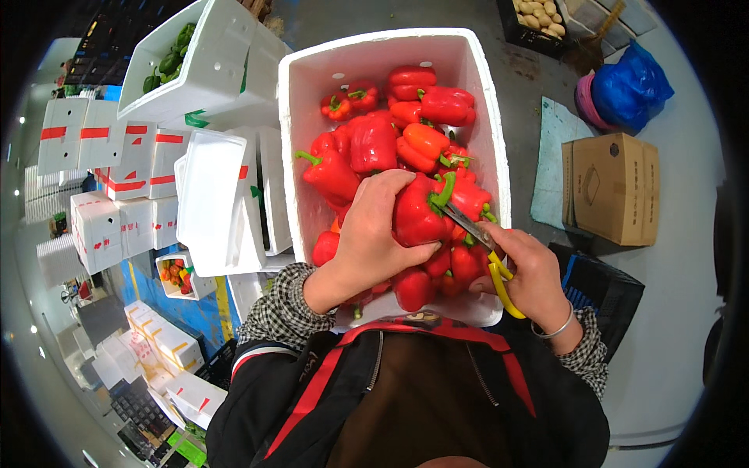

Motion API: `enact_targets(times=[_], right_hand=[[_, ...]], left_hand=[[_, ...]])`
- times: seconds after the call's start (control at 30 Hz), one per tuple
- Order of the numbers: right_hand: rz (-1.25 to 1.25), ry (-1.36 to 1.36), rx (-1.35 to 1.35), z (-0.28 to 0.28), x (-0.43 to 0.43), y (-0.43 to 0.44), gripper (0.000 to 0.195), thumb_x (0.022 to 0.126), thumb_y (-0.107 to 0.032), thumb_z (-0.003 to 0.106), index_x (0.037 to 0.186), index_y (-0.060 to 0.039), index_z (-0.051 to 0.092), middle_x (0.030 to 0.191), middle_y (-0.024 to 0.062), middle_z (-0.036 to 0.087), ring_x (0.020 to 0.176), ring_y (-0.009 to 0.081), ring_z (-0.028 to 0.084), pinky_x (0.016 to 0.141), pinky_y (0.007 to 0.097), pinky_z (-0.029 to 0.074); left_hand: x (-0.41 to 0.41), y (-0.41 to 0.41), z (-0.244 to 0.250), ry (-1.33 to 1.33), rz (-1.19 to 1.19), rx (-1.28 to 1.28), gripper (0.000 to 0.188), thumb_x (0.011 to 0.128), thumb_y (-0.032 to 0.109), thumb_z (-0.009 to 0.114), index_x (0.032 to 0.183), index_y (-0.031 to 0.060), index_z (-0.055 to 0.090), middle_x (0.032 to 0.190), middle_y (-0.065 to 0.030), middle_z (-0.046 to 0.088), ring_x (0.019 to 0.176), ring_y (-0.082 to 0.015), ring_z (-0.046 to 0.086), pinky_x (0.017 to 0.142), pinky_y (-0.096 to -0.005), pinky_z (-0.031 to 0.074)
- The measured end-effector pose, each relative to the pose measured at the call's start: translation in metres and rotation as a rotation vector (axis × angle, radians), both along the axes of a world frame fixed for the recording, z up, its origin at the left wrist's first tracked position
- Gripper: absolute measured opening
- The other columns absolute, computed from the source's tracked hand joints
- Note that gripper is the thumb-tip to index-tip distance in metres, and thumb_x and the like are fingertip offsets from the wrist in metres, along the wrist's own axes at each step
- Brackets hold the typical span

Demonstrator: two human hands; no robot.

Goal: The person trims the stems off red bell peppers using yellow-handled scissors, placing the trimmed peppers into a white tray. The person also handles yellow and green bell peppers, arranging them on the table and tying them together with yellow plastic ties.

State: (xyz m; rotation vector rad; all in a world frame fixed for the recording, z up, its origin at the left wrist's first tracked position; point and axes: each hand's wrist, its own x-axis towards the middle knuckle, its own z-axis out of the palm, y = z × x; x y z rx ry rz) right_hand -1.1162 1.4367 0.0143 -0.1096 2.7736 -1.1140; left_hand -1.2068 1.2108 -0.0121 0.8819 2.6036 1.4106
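My left hand (pixel 370 228) grips a red bell pepper (pixel 416 213) with a curved green stem (pixel 446 190). In my right hand (pixel 526 266) is a pair of scissors (pixel 502 281) with yellow handles. Their metal blades reach to the base of that stem; whether they touch it I cannot tell. Both hands are over a white styrofoam box (pixel 287 152) holding many red bell peppers (pixel 374 143). Among them lies an orange-red pepper (pixel 418 146). The fingertips of my right hand are partly hidden by the scissors and the peppers.
A styrofoam box with green peppers (pixel 169 61) stands at upper left, beside stacked white boxes (pixel 96 231) and a lid (pixel 210 193). On the right are a cardboard carton (pixel 608 187), a blue plastic bag (pixel 629 88) and a black crate (pixel 605 286). A crate of potatoes (pixel 535 17) sits at the top.
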Motion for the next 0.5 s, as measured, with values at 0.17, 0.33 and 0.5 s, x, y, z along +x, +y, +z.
enact_targets(times=[0.17, 0.33, 0.5], right_hand=[[0.097, 0.047, 0.079, 0.005, 0.004, -0.01, 0.062, 0.061, -0.029, 0.081, 0.116, -0.0108, 0.059, 0.076, 0.008, 0.058, 0.065, 0.0255, 0.059, 0.055, 0.033, 0.047], [0.343, 0.17, -0.003, 0.006, 0.001, -0.047, 0.054, 0.066, -0.025, 0.078, 0.114, -0.0099, 0.058, 0.072, 0.0082, 0.059, 0.062, 0.0257, 0.06, 0.052, 0.0335, 0.047], [0.711, 0.127, -0.063, -0.004, -0.009, -0.131, 0.043, 0.074, -0.04, 0.071, 0.097, -0.0075, 0.055, 0.061, 0.0088, 0.054, 0.055, 0.0271, 0.059, 0.044, 0.0382, 0.042]], left_hand=[[0.019, -0.015, 0.006, 0.038, 0.086, -0.014, 0.075, 0.052, 0.014, 0.085, 0.117, 0.0011, 0.048, 0.113, -0.0148, 0.053, 0.103, -0.0324, 0.053, 0.089, -0.0386, 0.044], [0.065, -0.065, 0.029, 0.038, 0.275, -0.086, 0.075, 0.051, 0.014, 0.087, 0.114, -0.0007, 0.05, 0.11, -0.0134, 0.054, 0.103, -0.0294, 0.054, 0.089, -0.0367, 0.044], [0.143, -0.145, 0.032, -0.014, 0.638, -0.269, 0.069, 0.05, 0.014, 0.085, 0.11, 0.0016, 0.052, 0.105, -0.0126, 0.055, 0.095, -0.0267, 0.058, 0.084, -0.0332, 0.046]])
